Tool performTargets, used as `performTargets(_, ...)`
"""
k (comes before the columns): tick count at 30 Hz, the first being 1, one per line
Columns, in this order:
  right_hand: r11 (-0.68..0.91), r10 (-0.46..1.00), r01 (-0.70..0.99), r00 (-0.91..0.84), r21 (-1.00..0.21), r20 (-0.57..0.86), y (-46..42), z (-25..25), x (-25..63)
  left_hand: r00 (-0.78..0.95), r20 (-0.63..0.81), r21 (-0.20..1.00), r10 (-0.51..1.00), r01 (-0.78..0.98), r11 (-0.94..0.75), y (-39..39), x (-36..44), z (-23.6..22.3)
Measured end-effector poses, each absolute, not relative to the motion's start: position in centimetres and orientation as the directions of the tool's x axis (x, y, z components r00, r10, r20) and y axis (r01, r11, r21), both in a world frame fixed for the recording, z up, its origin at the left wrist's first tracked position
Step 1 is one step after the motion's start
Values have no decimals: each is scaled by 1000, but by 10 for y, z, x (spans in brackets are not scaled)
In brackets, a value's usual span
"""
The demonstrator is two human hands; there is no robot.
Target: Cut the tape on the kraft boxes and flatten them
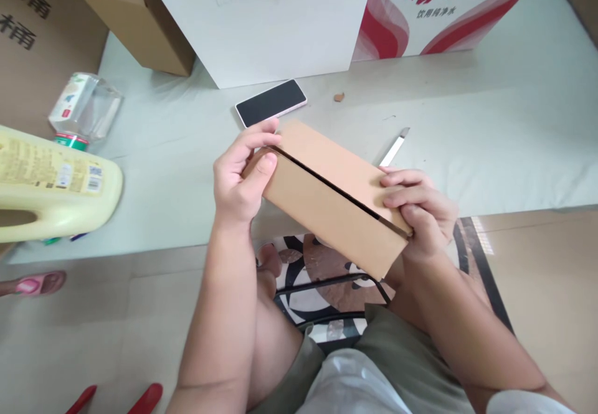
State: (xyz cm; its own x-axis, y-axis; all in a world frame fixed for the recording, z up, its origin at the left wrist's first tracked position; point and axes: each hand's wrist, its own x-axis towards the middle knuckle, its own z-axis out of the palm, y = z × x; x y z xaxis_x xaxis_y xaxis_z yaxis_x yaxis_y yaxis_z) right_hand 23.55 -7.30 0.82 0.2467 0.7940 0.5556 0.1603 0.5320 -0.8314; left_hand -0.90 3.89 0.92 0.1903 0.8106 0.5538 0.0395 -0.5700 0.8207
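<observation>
A plain brown cardboard box (336, 211) is held tilted above the table's front edge and my lap. Between its two upper panels runs a narrow dark gap. At the box's left end my left hand (245, 174) grips it, thumb on the near panel and fingers around the far side. My right hand (423, 208) holds the right end, its fingers on the far panel and its thumb near the corner. Just beyond the box lie a phone (271, 103) with a dark screen and a white-handled knife (396, 146), both apart from my hands.
Large white cartons, one with red print (430, 22), stand at the back of the table (514, 127). A clear plastic bottle (100, 112) and a yellow jug (60, 183) lie at the left. Brown cartons (51, 47) stand behind them. A small brown scrap (339, 97) lies near the phone.
</observation>
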Motion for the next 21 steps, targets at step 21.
performTargets(21, 291, 859, -23, 446, -956, 251, -58, -17, 257, 13, 419, 908, 908, -19, -419, 38, -12, 13)
